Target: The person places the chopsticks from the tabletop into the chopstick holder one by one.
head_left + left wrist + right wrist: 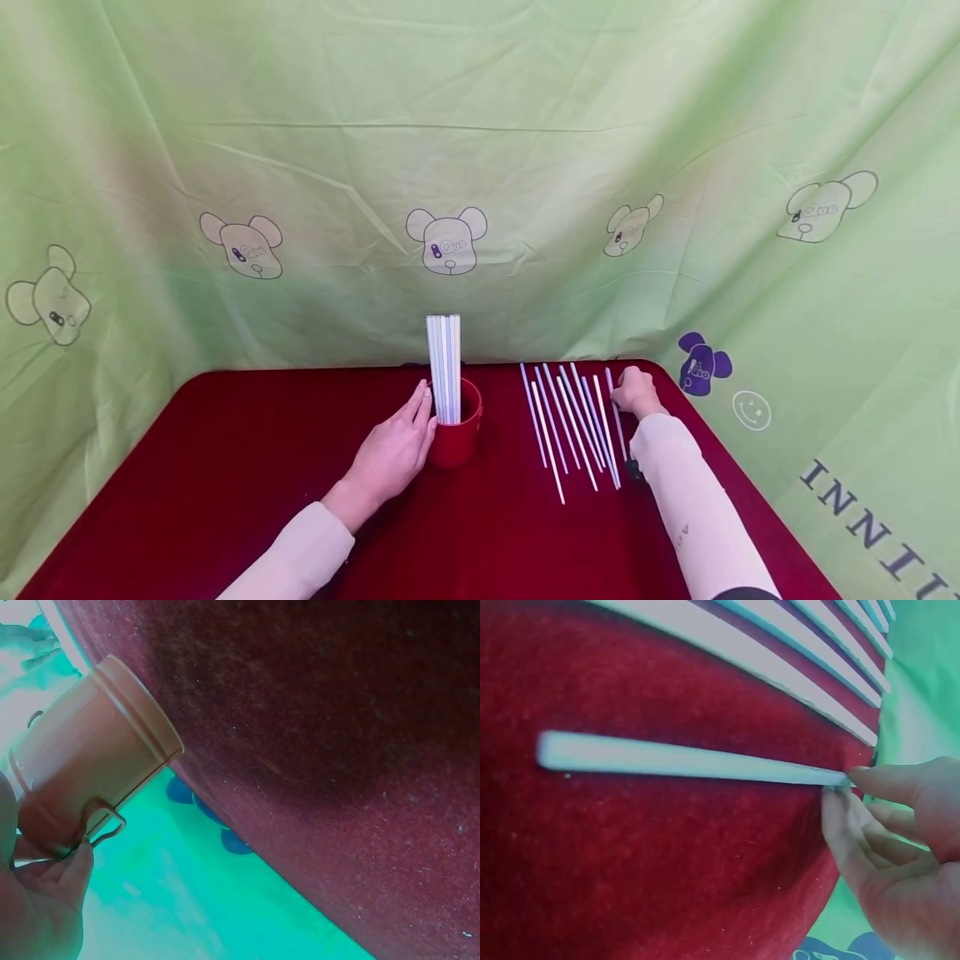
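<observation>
A red pail with small loop lugs stands upright mid-table. A bundle of pale striped straws rises from it, leaning against its left side. My left hand is at the pail's rim, fingers fairly straight and touching beside the straws. In the left wrist view, the thumb lies near the rim beside one lug. At the table's far right, my right hand pinches the far end of a single straw between thumb and fingertips. That straw's near end points back toward me.
Several loose white and bluish straws lie in a slanted row between the pail and my right hand. The dark red cloth-covered table ends at a green curtain behind and on both sides.
</observation>
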Action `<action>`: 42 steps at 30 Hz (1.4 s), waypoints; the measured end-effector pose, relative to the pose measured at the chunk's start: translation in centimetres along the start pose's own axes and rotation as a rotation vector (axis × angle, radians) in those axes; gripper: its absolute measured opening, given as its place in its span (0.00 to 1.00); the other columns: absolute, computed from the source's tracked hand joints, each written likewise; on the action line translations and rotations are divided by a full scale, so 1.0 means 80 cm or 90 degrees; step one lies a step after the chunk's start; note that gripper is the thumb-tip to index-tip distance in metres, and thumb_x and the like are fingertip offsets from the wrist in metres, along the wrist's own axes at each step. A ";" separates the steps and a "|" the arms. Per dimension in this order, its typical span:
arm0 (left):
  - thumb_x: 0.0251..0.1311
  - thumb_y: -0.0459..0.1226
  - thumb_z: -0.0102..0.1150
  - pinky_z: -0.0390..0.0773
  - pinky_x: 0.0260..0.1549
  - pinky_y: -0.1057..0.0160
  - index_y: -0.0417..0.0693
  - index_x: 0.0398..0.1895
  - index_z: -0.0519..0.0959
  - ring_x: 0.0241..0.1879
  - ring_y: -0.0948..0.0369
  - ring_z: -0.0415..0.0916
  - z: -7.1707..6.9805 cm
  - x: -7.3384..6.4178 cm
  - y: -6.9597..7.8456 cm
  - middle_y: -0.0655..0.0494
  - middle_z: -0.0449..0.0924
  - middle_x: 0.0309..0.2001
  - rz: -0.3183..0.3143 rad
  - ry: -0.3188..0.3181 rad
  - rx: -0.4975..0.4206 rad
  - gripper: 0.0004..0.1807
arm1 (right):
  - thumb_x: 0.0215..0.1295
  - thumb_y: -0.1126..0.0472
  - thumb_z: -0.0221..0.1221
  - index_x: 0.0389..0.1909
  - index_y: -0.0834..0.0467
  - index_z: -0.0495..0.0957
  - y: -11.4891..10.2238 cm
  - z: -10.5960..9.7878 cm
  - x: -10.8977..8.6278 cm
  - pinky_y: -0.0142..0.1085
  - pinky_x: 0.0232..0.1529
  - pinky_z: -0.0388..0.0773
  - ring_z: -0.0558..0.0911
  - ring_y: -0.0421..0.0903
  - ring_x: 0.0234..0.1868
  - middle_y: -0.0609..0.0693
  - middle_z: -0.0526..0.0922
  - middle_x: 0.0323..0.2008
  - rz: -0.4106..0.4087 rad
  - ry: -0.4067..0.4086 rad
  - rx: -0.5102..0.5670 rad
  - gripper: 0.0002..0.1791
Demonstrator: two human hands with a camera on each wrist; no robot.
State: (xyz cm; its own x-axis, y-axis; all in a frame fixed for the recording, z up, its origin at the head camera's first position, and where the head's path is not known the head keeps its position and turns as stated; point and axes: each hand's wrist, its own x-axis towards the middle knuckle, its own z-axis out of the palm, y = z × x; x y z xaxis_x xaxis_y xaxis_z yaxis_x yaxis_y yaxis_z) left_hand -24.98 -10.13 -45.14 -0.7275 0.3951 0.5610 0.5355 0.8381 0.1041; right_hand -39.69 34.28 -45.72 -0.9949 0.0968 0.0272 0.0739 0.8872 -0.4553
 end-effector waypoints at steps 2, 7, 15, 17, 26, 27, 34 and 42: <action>0.75 0.39 0.55 0.85 0.48 0.52 0.28 0.68 0.71 0.63 0.46 0.77 0.000 0.000 0.001 0.35 0.66 0.72 0.000 0.001 -0.001 0.27 | 0.53 0.69 0.61 0.27 0.65 0.74 0.001 -0.004 -0.001 0.50 0.42 0.84 0.84 0.62 0.33 0.68 0.79 0.33 0.007 -0.009 0.011 0.05; 0.75 0.40 0.55 0.85 0.48 0.53 0.28 0.68 0.71 0.63 0.46 0.77 0.002 -0.001 0.001 0.35 0.67 0.72 -0.001 0.001 -0.001 0.27 | 0.53 0.70 0.64 0.25 0.65 0.75 0.003 -0.008 -0.005 0.49 0.45 0.85 0.88 0.52 0.25 0.66 0.80 0.31 0.024 -0.029 0.032 0.06; 0.75 0.39 0.55 0.85 0.49 0.53 0.28 0.69 0.71 0.64 0.47 0.76 0.002 0.000 0.000 0.34 0.67 0.72 0.002 0.004 0.004 0.27 | 0.51 0.73 0.58 0.28 0.66 0.73 -0.008 -0.007 -0.008 0.40 0.28 0.85 0.84 0.58 0.26 0.67 0.81 0.31 0.006 -0.043 -0.026 0.04; 0.75 0.39 0.55 0.84 0.49 0.53 0.28 0.69 0.71 0.64 0.47 0.76 0.001 0.000 0.000 0.34 0.67 0.72 0.002 0.005 0.003 0.27 | 0.51 0.73 0.56 0.31 0.68 0.73 -0.011 -0.008 -0.009 0.40 0.25 0.84 0.85 0.59 0.26 0.71 0.80 0.33 0.006 -0.046 -0.027 0.05; 0.75 0.40 0.54 0.84 0.50 0.52 0.28 0.69 0.71 0.65 0.47 0.76 0.002 -0.002 0.003 0.35 0.67 0.72 -0.004 -0.003 -0.005 0.27 | 0.48 0.76 0.58 0.22 0.67 0.76 -0.012 -0.028 -0.012 0.37 0.26 0.85 0.84 0.49 0.21 0.56 0.81 0.19 0.005 -0.059 0.074 0.03; 0.75 0.40 0.54 0.84 0.49 0.52 0.28 0.69 0.71 0.65 0.47 0.76 0.001 -0.002 0.003 0.35 0.67 0.72 -0.005 -0.002 -0.005 0.27 | 0.48 0.76 0.58 0.25 0.69 0.78 -0.013 -0.033 -0.013 0.37 0.25 0.85 0.84 0.47 0.21 0.55 0.82 0.19 -0.002 -0.062 0.105 0.02; 0.76 0.39 0.53 0.85 0.48 0.54 0.28 0.69 0.70 0.64 0.47 0.76 -0.001 -0.002 0.004 0.35 0.66 0.73 0.000 0.002 0.003 0.27 | 0.63 0.79 0.56 0.48 0.84 0.72 -0.037 -0.068 -0.029 0.43 0.34 0.88 0.85 0.44 0.22 0.59 0.85 0.26 -0.041 -0.089 0.302 0.14; 0.74 0.39 0.55 0.85 0.47 0.54 0.27 0.68 0.71 0.63 0.47 0.78 0.000 -0.002 0.004 0.34 0.68 0.71 0.005 0.011 0.008 0.27 | 0.73 0.74 0.54 0.54 0.83 0.70 -0.071 -0.083 -0.040 0.43 0.41 0.88 0.86 0.45 0.30 0.60 0.84 0.34 -0.102 -0.044 0.393 0.16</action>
State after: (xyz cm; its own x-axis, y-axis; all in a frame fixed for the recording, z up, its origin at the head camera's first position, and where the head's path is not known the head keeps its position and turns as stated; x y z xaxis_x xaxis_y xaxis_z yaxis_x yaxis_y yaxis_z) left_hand -24.67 -9.93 -45.22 -0.7157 0.3957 0.5754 0.5357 0.8397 0.0889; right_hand -36.46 31.94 -37.29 -0.9940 -0.0628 0.0899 -0.1088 0.4633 -0.8795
